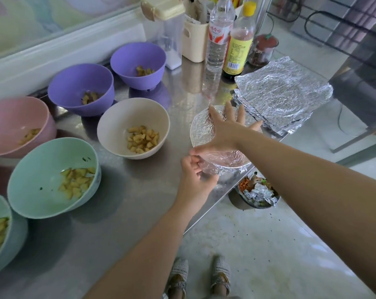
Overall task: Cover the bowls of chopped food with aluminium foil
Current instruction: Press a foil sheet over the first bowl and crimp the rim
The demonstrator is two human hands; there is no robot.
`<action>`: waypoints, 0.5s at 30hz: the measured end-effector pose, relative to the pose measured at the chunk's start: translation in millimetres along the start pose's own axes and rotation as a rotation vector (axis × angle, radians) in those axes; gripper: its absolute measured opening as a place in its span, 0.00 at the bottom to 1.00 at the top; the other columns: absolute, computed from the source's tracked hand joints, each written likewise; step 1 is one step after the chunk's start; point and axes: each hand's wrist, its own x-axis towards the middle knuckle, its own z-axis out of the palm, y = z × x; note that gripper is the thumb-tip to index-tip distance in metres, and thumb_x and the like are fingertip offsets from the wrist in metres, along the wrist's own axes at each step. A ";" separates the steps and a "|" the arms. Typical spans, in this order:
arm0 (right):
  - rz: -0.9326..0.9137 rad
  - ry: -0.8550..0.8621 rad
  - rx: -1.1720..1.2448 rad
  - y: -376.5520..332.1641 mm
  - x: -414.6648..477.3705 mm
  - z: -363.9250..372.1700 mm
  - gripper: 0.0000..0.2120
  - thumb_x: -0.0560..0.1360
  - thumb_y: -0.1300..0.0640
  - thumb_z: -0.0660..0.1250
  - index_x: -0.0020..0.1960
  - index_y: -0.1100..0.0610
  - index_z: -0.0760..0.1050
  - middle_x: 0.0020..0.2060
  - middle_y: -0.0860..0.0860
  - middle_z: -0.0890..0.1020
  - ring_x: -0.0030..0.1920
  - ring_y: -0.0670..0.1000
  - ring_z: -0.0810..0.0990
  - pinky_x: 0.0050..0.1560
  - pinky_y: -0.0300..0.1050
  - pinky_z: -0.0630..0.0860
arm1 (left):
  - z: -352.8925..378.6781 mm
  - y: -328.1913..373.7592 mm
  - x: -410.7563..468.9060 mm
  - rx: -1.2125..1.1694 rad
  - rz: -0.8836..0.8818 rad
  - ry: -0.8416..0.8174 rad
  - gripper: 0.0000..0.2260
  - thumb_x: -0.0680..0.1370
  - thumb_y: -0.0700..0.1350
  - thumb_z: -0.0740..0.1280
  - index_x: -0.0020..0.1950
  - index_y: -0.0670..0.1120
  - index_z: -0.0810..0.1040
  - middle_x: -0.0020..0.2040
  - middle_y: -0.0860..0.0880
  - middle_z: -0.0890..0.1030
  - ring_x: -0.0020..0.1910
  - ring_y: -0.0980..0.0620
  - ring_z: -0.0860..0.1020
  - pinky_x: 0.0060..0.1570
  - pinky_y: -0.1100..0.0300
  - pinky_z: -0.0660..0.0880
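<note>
Right hand (226, 129) flat, fingers spread, on foiled bowl (222, 157), left hand (196, 174) pinching its foil edge (230, 170); six left bowls (122, 117) uncovered.

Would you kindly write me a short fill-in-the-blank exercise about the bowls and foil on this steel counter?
1. The purple round plastic bowls number ____.
2. The right hand rests flat on a bowl covered with aluminium ____.
3. The stack of crinkled foil sheets lies on that bowl's ____ side.
4. The hand pinching the edge of that cover is the ____ one.
Missing words: two; foil; right; left.
</note>
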 end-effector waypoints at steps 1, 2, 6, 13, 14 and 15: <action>0.000 0.001 0.002 0.1 -0.2 0.1 0.71 0.52 0.16 0.68 0.79 0.39 0.29 0.78 0.52 0.26 0.76 0.66 0.26 0.63 0.87 0.36 | 1.4 -2.5 0.2 0.019 0.027 0.004 0.24 0.73 0.37 0.75 0.60 0.47 0.64 0.57 0.51 0.75 0.58 0.58 0.78 0.55 0.71 0.72; -0.002 0.001 0.005 0.0 0.0 0.4 0.71 0.52 0.16 0.68 0.79 0.39 0.29 0.78 0.52 0.26 0.76 0.66 0.26 0.63 0.87 0.36 | 2.3 -3.1 -0.5 0.047 0.047 0.005 0.24 0.72 0.38 0.76 0.60 0.47 0.64 0.56 0.51 0.75 0.57 0.57 0.78 0.53 0.71 0.73; -0.002 0.007 0.005 0.5 0.7 1.3 0.72 0.51 0.15 0.67 0.79 0.39 0.28 0.78 0.52 0.26 0.76 0.66 0.26 0.63 0.87 0.36 | 3.0 -4.7 -0.5 0.107 0.084 0.062 0.21 0.73 0.41 0.76 0.56 0.50 0.67 0.53 0.53 0.77 0.52 0.54 0.80 0.52 0.60 0.80; -0.012 0.015 -0.003 1.2 1.1 3.8 0.72 0.51 0.14 0.66 0.79 0.39 0.28 0.78 0.52 0.26 0.76 0.66 0.26 0.63 0.87 0.37 | -10.6 0.4 3.0 0.134 0.124 0.109 0.09 0.75 0.41 0.73 0.47 0.52 0.76 0.43 0.56 0.82 0.42 0.53 0.81 0.44 0.62 0.76; -0.012 0.017 -0.005 1.4 1.2 3.8 0.72 0.51 0.14 0.66 0.79 0.39 0.28 0.78 0.52 0.26 0.76 0.66 0.26 0.63 0.87 0.37 | -13.5 1.9 3.3 0.147 0.126 0.110 0.08 0.75 0.41 0.73 0.46 0.52 0.77 0.42 0.56 0.82 0.41 0.55 0.81 0.43 0.66 0.75; -0.012 0.019 -0.007 1.5 1.3 3.8 0.72 0.51 0.14 0.66 0.79 0.39 0.28 0.78 0.52 0.26 0.76 0.66 0.26 0.63 0.87 0.37 | -16.4 2.1 4.1 0.165 0.133 0.112 0.07 0.75 0.41 0.73 0.45 0.53 0.79 0.42 0.56 0.83 0.42 0.56 0.81 0.44 0.67 0.74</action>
